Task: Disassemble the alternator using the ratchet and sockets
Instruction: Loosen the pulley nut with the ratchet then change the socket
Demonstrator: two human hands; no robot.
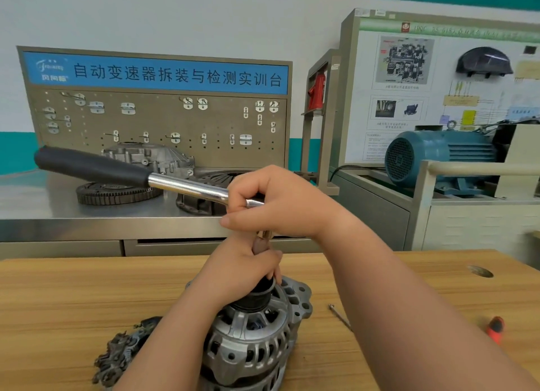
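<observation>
Cast-metal alternator (254,341) stands pulley-up on the wooden bench (87,297). Left hand (242,271) curls round the socket (258,292) over the pulley, apparently steadying it. Right hand (271,203) grips the ratchet (131,173) at its head, handle projecting left for leverage.

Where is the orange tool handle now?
In the head view, the orange handle lies on the wooden table, just beyond the right forearm and right of the alternator.
</observation>
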